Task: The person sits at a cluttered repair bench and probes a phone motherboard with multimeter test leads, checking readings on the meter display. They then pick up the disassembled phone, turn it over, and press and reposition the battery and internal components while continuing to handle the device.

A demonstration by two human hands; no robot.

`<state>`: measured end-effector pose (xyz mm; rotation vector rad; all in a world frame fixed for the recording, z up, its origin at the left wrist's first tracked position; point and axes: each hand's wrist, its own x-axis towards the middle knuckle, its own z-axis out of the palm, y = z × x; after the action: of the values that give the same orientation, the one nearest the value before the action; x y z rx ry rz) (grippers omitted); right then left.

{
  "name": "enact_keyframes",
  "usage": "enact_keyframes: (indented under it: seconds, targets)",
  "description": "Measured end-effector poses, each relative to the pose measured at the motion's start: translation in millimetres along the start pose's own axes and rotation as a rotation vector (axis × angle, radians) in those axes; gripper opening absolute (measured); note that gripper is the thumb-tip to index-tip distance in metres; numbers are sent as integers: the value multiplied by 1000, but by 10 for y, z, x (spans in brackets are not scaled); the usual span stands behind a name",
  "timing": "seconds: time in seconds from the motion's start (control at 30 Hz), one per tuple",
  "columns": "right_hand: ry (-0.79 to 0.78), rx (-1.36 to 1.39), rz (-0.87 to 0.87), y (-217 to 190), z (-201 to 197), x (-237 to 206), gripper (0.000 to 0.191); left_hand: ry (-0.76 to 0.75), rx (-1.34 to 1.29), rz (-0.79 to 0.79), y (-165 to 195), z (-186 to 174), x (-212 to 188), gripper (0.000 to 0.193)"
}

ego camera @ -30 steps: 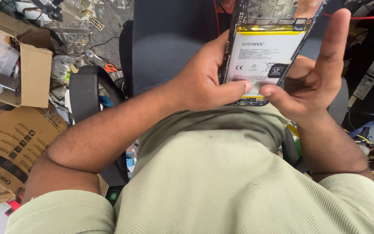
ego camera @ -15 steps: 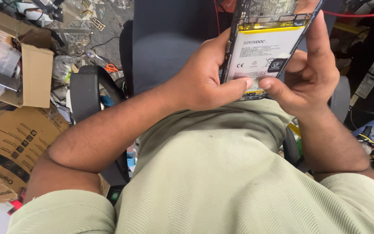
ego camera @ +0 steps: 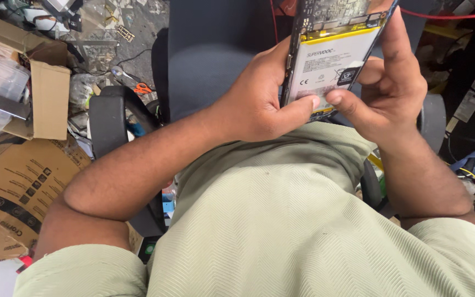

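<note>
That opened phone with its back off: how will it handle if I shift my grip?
The opened phone probably stays stiff: a flat slab spanning both hands. Likely fragile, since its white battery and circuit board lie bare. Its thin edges could slip.

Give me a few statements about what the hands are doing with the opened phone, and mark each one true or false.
1. Both hands hold the opened phone. True.
2. The phone's back cover is on, hiding the battery. False: the white battery is exposed.
3. The two thumbs meet at the battery's lower end. True: the left hand and right hand press there.
4. The person wears a red shirt. False: the shirt is pale green.
5. Cardboard boxes lie on the person's left. True.
</note>
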<state>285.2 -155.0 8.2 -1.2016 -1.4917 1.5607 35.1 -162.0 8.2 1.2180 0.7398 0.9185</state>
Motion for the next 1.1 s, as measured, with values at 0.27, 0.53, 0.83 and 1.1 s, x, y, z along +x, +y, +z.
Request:
enact_keyframes:
  seconds: [0.27,0.53,0.83,1.1]
  targets:
    - [-62,-75,-181,-10,-6,13,98,-23,-188,-35,-122,28,-35,53]
    - [-56,-106,-145,-121,49,25,88,-47,-486,-137,-181,21,0,66]
    - [-62,-102,-125,-137,52,30,84,-65,-524,-179,-185,-8,44,68]
    - [-72,-100,-98,-113,64,38,85,-54,-439,-139,-230,9,15,67]
